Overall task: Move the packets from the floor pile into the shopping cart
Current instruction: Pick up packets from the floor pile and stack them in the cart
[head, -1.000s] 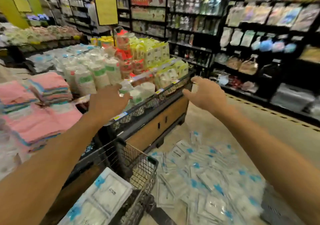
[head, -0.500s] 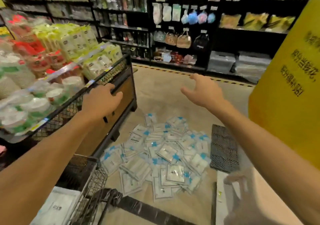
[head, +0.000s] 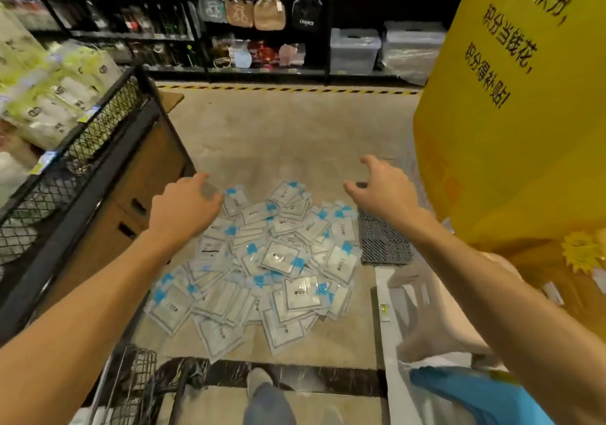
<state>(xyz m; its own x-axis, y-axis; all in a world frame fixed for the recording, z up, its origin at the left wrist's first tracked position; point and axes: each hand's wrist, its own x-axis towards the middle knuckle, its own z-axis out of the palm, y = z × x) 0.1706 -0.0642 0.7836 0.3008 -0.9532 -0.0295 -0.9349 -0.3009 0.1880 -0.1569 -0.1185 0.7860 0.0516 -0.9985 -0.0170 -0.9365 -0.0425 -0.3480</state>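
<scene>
1. Far left there's a black wire-mesh display bin (head: 98, 129) on a brown wooden base, stuffed with pale green and white wrapped goods (head: 49, 90). Blurry, so can't say what they are exactly.
2. Bottom left, just a corner of the grey wire shopping cart (head: 134, 378) pokes into view. Can't see inside it from here.
3. The left hand (head: 187, 208) is stretched out over the upper left edge of the pile, back of the hand facing up, fingers curled down loosely with nothing in them. Whether the fingertips actually touch a packet, can't tell.
4. Middle of the shot: the heap of flat clear plastic packets with white inserts and blue corner tabs (head: 262, 260) is sitting on the beige floor (head: 278, 136), all overlapping, between the display bin's base and the mat. None of them are in either hand.
5. Down at the bottom centre you can see the person's leg in grey-blue trousers (head: 267, 401) and a foot, just near the pile's front edge.
6. The right hand (head: 383, 192) hangs above the pile's upper right corner, fingers spread apart and bent a bit, thumb out to the side, holding nothing.
7. Right beside the pile, under that hand, lies a dark grey ribbed floor mat (head: 383, 244).
8. Far right is a big yellow sign with black Chinese lettering (head: 518, 96), close to the right forearm.
9. Along the back: black shelving with hanging bags (head: 262, 11).
</scene>
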